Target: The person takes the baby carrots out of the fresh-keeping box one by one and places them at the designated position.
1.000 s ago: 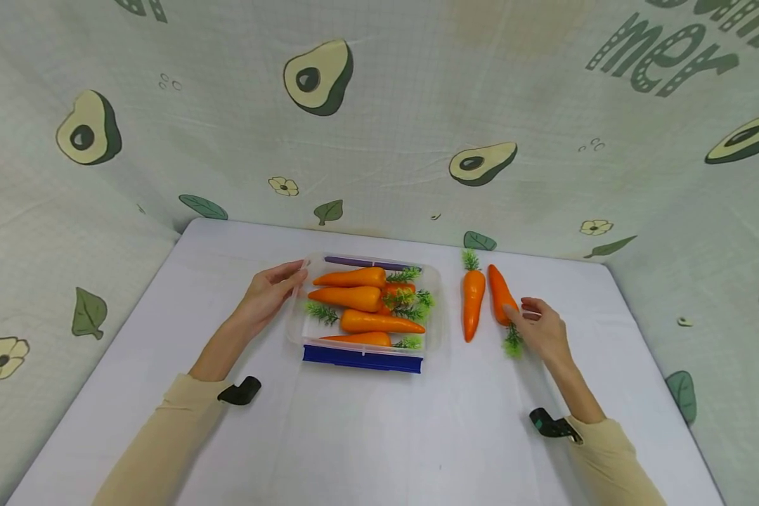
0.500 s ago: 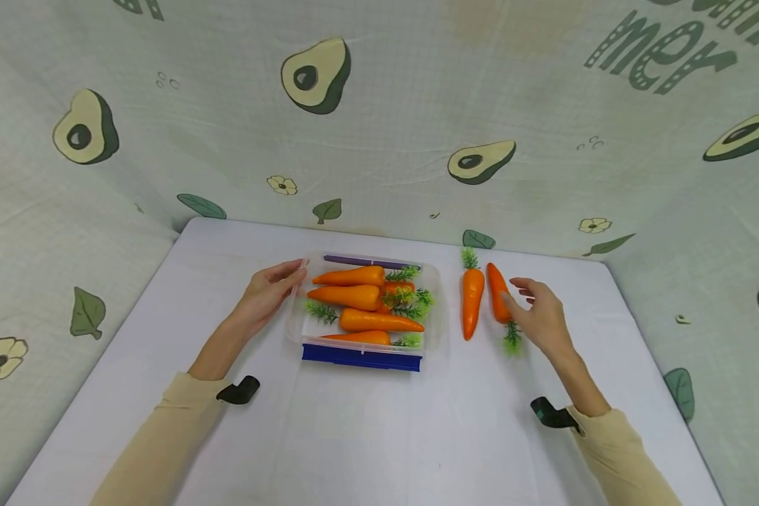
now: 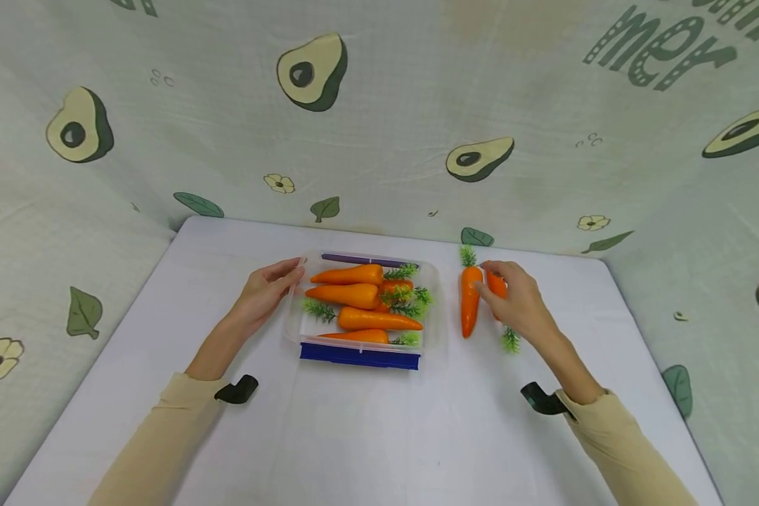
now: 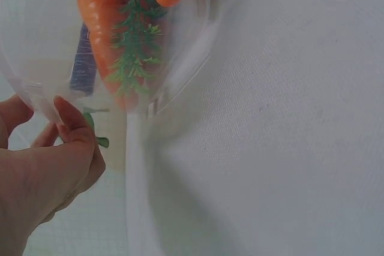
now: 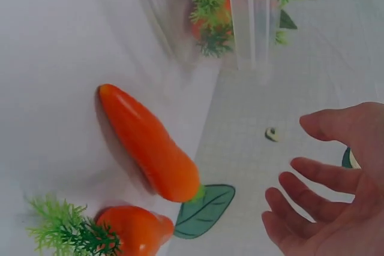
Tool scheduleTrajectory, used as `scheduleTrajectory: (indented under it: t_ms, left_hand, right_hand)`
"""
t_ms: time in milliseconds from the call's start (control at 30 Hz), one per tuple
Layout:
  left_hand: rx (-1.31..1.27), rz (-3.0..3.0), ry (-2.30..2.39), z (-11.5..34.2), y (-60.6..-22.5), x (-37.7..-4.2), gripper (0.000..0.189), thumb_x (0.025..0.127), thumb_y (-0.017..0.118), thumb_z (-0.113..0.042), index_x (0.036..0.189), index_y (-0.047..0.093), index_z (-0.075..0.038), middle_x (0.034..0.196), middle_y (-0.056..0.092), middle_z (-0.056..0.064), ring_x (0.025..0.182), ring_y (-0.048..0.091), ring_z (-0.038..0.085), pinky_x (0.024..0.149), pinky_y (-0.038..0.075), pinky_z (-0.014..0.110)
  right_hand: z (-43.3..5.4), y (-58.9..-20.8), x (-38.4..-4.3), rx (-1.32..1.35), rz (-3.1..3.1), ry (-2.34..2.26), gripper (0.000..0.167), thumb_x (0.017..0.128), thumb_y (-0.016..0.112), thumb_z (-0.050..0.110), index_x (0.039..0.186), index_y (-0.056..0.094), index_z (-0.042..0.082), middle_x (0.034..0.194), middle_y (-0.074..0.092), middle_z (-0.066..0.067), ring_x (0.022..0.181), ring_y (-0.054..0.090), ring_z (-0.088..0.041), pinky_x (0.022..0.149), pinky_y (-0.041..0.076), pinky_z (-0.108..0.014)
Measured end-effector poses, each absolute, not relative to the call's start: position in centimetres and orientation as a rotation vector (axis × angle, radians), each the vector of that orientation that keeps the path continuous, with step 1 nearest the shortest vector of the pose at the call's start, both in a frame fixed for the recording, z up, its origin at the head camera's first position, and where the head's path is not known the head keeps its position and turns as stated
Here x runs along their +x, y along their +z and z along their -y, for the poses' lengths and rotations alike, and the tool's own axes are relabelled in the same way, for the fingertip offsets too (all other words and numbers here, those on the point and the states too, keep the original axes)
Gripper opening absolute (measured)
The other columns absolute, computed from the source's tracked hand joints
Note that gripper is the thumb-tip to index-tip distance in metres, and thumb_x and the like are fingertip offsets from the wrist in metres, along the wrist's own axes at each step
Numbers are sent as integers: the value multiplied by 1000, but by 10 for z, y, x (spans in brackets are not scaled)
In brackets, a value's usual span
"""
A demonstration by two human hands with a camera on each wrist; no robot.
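Observation:
My left hand (image 3: 262,294) pinches the left rim of a clear plastic container (image 3: 294,320), thumb and fingers at its far left corner. The left wrist view shows the fingertips (image 4: 71,115) on the transparent edge. Inside lie several orange toy carrots (image 3: 348,295) with green leafy tops. My right hand (image 3: 515,299) hovers over two loose carrots, its fingers spread and holding nothing. The left loose carrot (image 3: 471,302) lies with its top pointing away. The other carrot (image 3: 497,284) is partly hidden under the hand, its leaves (image 3: 511,341) toward me.
A blue clip flap (image 3: 359,355) hangs off the container's near side, and a second flap (image 3: 370,261) is at the far side. The white table (image 3: 354,436) meets a cloth backdrop (image 3: 392,105) with avocado prints at its back and sides.
My right hand has moved left and away from me, off the leafy end of the right loose carrot, toward the left one. The left hand stays at the container.

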State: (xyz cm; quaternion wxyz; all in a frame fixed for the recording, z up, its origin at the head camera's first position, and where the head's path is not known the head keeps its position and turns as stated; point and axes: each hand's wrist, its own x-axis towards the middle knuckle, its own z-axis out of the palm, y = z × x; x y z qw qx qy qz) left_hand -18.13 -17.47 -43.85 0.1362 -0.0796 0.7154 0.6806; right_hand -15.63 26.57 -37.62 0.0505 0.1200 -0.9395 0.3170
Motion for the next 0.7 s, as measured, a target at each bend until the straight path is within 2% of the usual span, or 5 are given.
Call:
scheduleTrajectory:
  t_ms: [133, 367, 700]
  left_hand:
    - [-223, -2073, 1967, 176, -438, -181, 65, 101, 66, -41, 156, 46, -11, 160, 44, 4, 132, 45, 16, 118, 35, 30]
    - [-209, -2058, 1985, 176, -439, -181, 64, 102, 65, -38, 156, 45, -10, 160, 44, 5, 126, 47, 14, 114, 39, 23]
    - [-176, -2077, 1974, 176, -439, -182, 63, 103, 63, -38, 156, 45, -9, 161, 42, 6, 135, 44, 18, 120, 33, 33]
  right_hand:
    - [-254, -370, -160, 456, 2865, 960, 42, 98, 69, 10, 135, 58, -9, 132, 58, -28, 122, 54, -45, 107, 44, -63]
    - [-232, -364, -166, 580, 2881, 892, 42, 99, 70, 15, 133, 61, -8, 132, 60, -26, 122, 56, -43, 106, 47, -59]
    - [-199, -352, -172, 754, 2888, 827, 40, 97, 73, 17, 130, 64, -4, 130, 63, -21, 121, 56, -38, 103, 49, -54]
